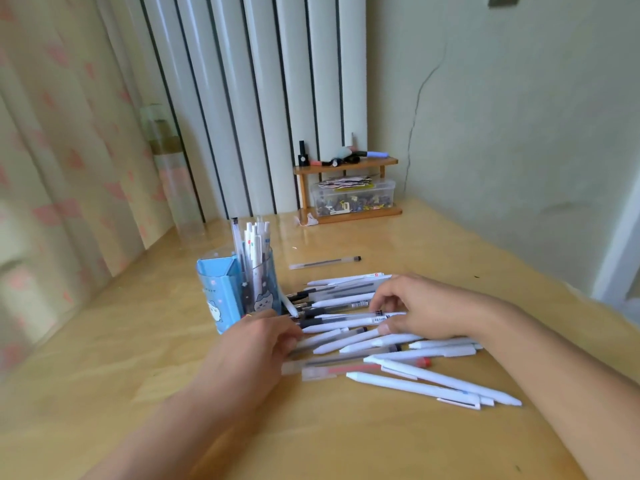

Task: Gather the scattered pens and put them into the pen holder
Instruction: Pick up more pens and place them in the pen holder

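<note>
A blue pen holder (pixel 221 299) with a cartoon print stands on the wooden table (pixel 138 375), and several white pens stand upright in its clear part. To its right lies a heap of scattered pens (pixel 349 336), mostly white and clear. My left hand (pixel 256 348) rests at the heap's left end, fingers curled on the pen tips. My right hand (pixel 422 310) lies on top of the heap with thumb and fingers pinching a white pen (pixel 349 322). One clear pen (pixel 323 263) lies apart, further back. Two long white pens (pixel 436 384) lie nearest me on the right.
A small wooden shelf (pixel 346 168) with cosmetics and a clear plastic box (pixel 353 197) stands at the table's back by the wall. A tall clear bottle (pixel 173 174) stands back left beside the curtain (pixel 62 150). A radiator (pixel 256 98) rises behind.
</note>
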